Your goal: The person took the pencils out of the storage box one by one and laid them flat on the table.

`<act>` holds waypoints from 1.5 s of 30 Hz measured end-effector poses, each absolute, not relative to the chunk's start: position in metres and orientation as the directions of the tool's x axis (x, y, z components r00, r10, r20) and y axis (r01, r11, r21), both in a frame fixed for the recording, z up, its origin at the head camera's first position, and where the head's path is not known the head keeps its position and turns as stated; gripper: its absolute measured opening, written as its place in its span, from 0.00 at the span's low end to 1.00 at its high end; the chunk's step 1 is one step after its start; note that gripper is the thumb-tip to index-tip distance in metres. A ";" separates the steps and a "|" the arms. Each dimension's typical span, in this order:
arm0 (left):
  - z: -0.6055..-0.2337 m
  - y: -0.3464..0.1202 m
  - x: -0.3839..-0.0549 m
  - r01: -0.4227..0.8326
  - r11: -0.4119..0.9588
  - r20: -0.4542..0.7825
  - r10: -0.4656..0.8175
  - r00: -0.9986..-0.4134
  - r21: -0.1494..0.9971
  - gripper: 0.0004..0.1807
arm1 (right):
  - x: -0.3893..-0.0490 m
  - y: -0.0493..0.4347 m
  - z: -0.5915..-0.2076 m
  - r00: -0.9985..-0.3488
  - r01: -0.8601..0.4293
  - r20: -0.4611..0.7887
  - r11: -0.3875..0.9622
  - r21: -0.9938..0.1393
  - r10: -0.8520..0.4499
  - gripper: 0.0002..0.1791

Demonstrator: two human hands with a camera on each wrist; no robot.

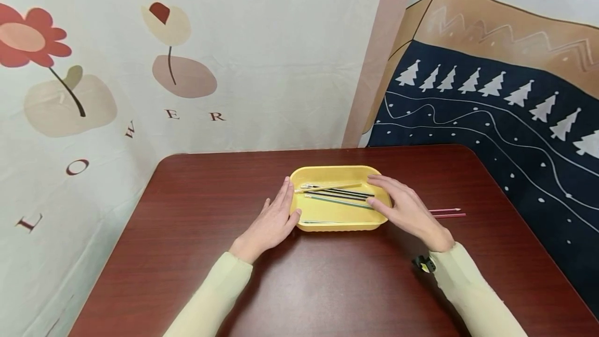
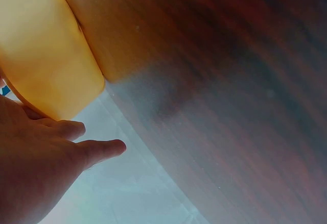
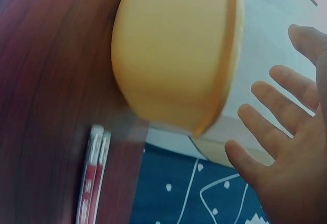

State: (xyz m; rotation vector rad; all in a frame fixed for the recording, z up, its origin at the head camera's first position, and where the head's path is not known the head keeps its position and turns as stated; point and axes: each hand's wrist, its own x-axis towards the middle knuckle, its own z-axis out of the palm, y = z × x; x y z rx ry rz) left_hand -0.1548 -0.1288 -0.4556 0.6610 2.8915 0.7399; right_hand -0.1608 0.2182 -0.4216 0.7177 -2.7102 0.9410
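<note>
A yellow plastic tray (image 1: 340,227) stands near the far side of the table. In it lie several pencils: a yellow pencil (image 1: 329,188) across the top, black pencils (image 1: 339,196) and a green pencil (image 1: 339,202). One more pencil (image 1: 323,222) lies along its near wall. My left hand (image 1: 273,215) rests against the tray's left end with its fingers straight. Over the right end is my right hand (image 1: 404,207), fingers spread and holding nothing; the right wrist view shows its fingers apart from the tray wall (image 3: 176,50).
Two red pencils (image 1: 449,215) lie side by side on the dark wood table (image 1: 323,285), right of the tray and partly behind my right hand. A printed cloth (image 1: 281,66) hangs behind the table's far edge. On my right wrist is a small black device (image 1: 423,264).
</note>
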 end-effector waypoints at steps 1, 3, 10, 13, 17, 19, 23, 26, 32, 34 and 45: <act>-0.455 -0.129 -0.155 0.389 0.789 0.026 0.429 -0.903 0.476 0.41 | -0.162 0.215 -0.422 -0.868 -0.496 0.310 0.678 -0.542 -0.387 0.28; -0.455 -0.128 -0.155 0.389 0.789 0.025 0.430 -0.903 0.476 0.41 | -0.165 0.210 -0.423 -0.871 -0.491 0.289 0.674 -0.553 -0.398 0.29; -0.455 -0.128 -0.155 0.391 0.789 0.032 0.429 -0.903 0.473 0.41 | -0.176 0.189 -0.426 -0.850 -0.522 0.281 0.648 -0.554 -0.445 0.28; -0.455 -0.128 -0.155 0.391 0.790 0.031 0.428 -0.903 0.472 0.41 | -0.181 0.179 -0.428 -0.831 -0.553 0.300 0.634 -0.541 -0.468 0.27; -0.454 -0.128 -0.154 0.388 0.791 0.024 0.429 -0.903 0.472 0.41 | -0.188 0.168 -0.428 -0.812 -0.581 0.315 0.623 -0.523 -0.492 0.27; -0.454 -0.129 -0.154 0.389 0.792 0.024 0.430 -0.903 0.470 0.41 | -0.191 0.164 -0.428 -0.813 -0.580 0.314 0.627 -0.520 -0.491 0.27; -0.454 -0.129 -0.154 0.390 0.793 0.023 0.430 -0.902 0.468 0.41 | -0.196 0.155 -0.427 -0.825 -0.563 0.300 0.644 -0.518 -0.479 0.27; -0.453 -0.129 -0.154 0.386 0.794 0.017 0.429 -0.903 0.469 0.41 | -0.199 0.149 -0.426 -0.832 -0.550 0.276 0.650 -0.524 -0.481 0.28; -0.454 -0.129 -0.154 0.383 0.795 0.020 0.424 -0.905 0.471 0.41 | -0.204 0.140 -0.427 -0.837 -0.533 0.210 0.664 -0.524 -0.505 0.27; -0.454 -0.129 -0.154 0.384 0.794 0.023 0.423 -0.906 0.471 0.41 | -0.206 0.137 -0.428 -0.840 -0.524 0.184 0.676 -0.518 -0.510 0.27; -0.454 -0.129 -0.155 0.382 0.797 0.015 0.425 -0.905 0.468 0.41 | -0.220 0.128 -0.433 -0.847 -0.487 0.057 0.729 -0.481 -0.529 0.29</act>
